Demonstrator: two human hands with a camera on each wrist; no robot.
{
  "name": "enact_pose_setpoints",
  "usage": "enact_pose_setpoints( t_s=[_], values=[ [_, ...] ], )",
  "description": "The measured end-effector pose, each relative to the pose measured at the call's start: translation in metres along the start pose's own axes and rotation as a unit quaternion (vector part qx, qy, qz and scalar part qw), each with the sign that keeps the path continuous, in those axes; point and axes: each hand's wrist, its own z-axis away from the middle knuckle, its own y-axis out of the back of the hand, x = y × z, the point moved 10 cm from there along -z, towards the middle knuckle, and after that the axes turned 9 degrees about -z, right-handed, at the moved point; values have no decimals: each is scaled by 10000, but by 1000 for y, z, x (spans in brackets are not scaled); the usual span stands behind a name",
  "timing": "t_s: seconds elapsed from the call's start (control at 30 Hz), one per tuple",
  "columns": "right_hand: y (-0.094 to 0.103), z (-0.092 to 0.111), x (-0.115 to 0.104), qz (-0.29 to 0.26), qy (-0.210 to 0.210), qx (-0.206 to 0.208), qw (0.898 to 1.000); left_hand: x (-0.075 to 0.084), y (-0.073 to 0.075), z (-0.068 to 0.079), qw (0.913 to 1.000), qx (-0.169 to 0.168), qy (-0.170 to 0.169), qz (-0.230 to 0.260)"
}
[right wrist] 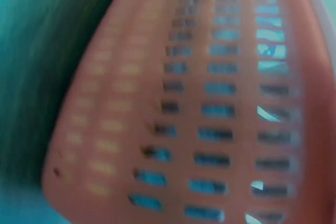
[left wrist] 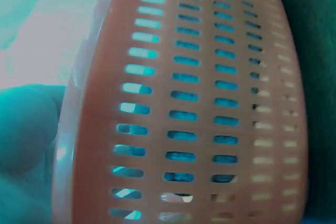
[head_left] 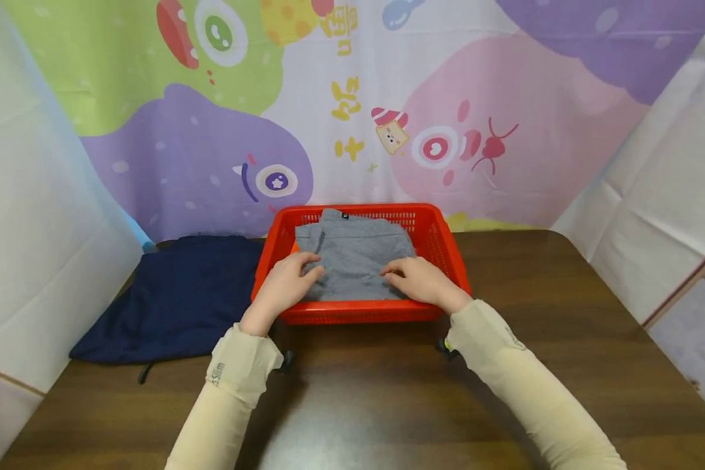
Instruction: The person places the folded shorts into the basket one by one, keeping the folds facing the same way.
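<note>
A folded grey garment (head_left: 358, 254) with a small black label lies in a red perforated plastic basket (head_left: 361, 312) on the table. My left hand (head_left: 284, 281) reaches over the basket's left front corner, its fingers loosely bent at the garment's left edge. Over the right front part of the rim comes my right hand (head_left: 420, 281), fingertips at the garment's right side. Both hands have nothing between fingers and thumb. The left wrist view shows the slotted basket wall (left wrist: 205, 124) up close, with part of the hand beside the rim. In the right wrist view, the wall fills most of the picture.
A dark navy piece of clothing (head_left: 182, 300) lies spread on the wooden table (head_left: 376, 391), left of the basket. Something orange (head_left: 295, 248) peeks out by the grey garment's left edge. Behind the table hangs a cartoon-printed curtain (head_left: 352, 176); white cloth walls flank both sides.
</note>
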Motion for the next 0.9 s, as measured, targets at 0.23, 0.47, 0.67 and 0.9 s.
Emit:
enact_pose_setpoints(
  t_s=[0.23,0.47,0.67,0.9],
  values=[
    [5,11,-15,-516,284,956,9937,-3,21,21,9943,1046,56,221],
    [9,23,-30,-1402,723,1705,9726,-15,47,44,9787,2010,278,310],
    [5,33,-50,-1756,1147,2020,9567,-27,60,59,9662,2484,457,526],
    [-12,43,-75,-2157,1668,2086,9392,-47,71,76,9512,2943,769,524]
  ],
)
